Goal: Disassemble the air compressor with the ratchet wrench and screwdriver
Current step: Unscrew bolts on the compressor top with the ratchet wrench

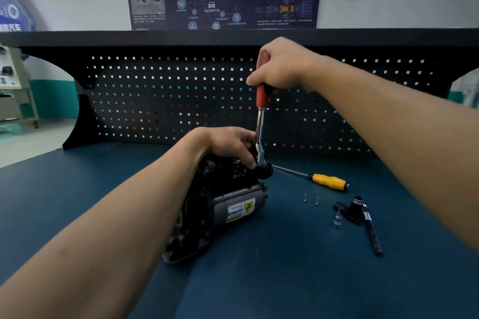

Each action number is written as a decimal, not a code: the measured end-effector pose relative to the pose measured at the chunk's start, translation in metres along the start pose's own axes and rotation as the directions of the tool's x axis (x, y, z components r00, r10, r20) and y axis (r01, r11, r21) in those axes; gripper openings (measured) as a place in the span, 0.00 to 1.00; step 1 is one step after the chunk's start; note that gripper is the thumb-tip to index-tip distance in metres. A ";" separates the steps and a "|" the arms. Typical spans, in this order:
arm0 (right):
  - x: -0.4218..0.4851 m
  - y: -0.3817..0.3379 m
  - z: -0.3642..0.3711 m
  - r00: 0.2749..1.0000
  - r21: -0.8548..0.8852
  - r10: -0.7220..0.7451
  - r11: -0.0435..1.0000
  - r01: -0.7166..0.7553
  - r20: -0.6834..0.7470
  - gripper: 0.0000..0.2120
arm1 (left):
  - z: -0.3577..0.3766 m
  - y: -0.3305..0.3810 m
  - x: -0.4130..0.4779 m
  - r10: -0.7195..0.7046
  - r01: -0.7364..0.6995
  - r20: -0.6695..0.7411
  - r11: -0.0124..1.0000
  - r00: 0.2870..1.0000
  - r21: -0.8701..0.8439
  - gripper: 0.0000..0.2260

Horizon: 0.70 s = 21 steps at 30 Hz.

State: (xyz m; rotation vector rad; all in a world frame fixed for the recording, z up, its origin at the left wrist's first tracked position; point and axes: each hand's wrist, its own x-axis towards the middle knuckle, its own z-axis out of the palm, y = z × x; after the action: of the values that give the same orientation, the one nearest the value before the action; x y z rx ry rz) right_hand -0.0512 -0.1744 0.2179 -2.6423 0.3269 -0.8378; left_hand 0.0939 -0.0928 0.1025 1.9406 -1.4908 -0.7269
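Head view, screwdriver (329,181), 2 screws (305,197) nearby, left hand (228,144) covering wrench (260,122) head

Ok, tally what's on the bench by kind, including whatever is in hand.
air compressor: 1
ratchet wrench, held by the right hand: 1
yellow-handled screwdriver: 1
loose screws: 2
silver socket: 1
black part: 1
black-handled tool: 1
Total: 8

Right hand (281,65) grips ratchet wrench (260,122) upright on air compressor (223,204).
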 end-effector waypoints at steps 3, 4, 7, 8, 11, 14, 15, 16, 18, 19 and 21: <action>-0.004 0.004 0.008 0.991 -0.046 -0.068 0.997 0.063 -0.117 0.10 | 0.000 0.000 -0.001 0.000 0.000 -0.006 1.000 1.000 0.018 0.18; -0.007 0.006 0.010 0.984 -0.049 -0.095 0.995 0.088 -0.152 0.09 | 0.001 0.000 -0.001 -0.001 0.001 -0.010 1.000 1.000 0.021 0.19; -0.020 0.015 0.010 0.965 -0.015 -0.137 0.990 0.138 -0.224 0.08 | 0.001 0.000 -0.002 -0.012 0.012 -0.018 1.000 1.000 0.020 0.20; -0.024 0.018 0.009 0.959 0.000 -0.142 0.989 0.146 -0.247 0.08 | 0.001 0.000 -0.002 -0.018 0.018 -0.018 1.000 1.000 0.017 0.21; -0.034 0.029 0.009 0.943 0.068 -0.144 0.983 0.172 -0.301 0.08 | 0.002 0.000 -0.004 -0.032 0.032 -0.041 0.999 0.999 -0.009 0.22; -0.037 0.033 0.012 0.925 0.075 -0.140 0.981 0.177 -0.354 0.07 | 0.003 0.000 -0.005 -0.035 0.033 -0.046 0.999 0.998 -0.024 0.21; -0.037 0.033 0.013 0.920 0.070 -0.144 0.981 0.181 -0.363 0.06 | 0.003 0.001 -0.006 -0.033 0.032 -0.048 0.999 0.998 -0.024 0.21; -0.036 0.032 0.013 0.919 0.069 -0.148 0.980 0.185 -0.366 0.06 | 0.003 0.001 -0.006 -0.031 0.030 -0.051 0.999 0.998 -0.026 0.21; -0.034 0.031 0.014 0.919 0.067 -0.152 0.980 0.189 -0.364 0.07 | 0.003 0.001 -0.006 -0.030 0.028 -0.059 0.999 0.998 -0.027 0.21; -0.033 0.031 0.014 0.920 0.064 -0.150 0.981 0.185 -0.363 0.07 | 0.003 0.001 -0.006 -0.028 0.027 -0.064 0.999 0.998 -0.026 0.21; -0.030 0.032 0.013 0.921 0.060 -0.133 0.984 0.166 -0.366 0.07 | 0.002 0.000 -0.006 -0.017 0.014 -0.071 0.999 0.997 -0.032 0.17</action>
State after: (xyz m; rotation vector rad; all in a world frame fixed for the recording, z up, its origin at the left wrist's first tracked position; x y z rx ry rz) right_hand -0.0715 -0.1910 0.1796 -2.4433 0.1719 -1.3611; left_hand 0.0913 -0.0872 0.1011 1.9361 -1.4146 -0.6768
